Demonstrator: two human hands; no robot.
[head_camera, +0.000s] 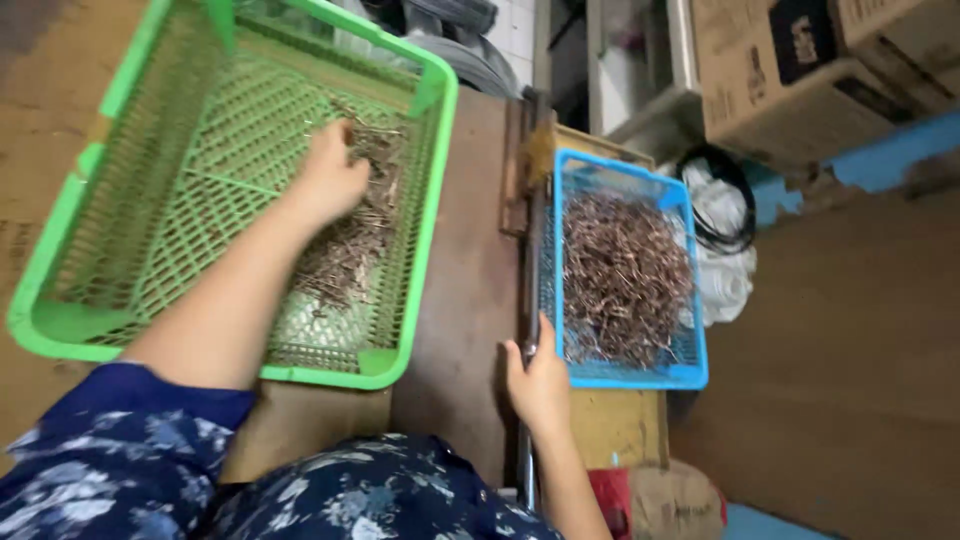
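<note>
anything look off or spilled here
Nothing spilled: the thin metal pieces stay inside the green basket and the blue basket. The one odd spot is the blue wall strip, chipped and ragged along its lower edge.

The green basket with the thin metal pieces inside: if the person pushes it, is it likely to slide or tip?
The green basket would probably slide, since it is wide and shallow. Its mesh plastic looks light and may flex. The loose metal pieces under the left hand would likely shift.
</note>
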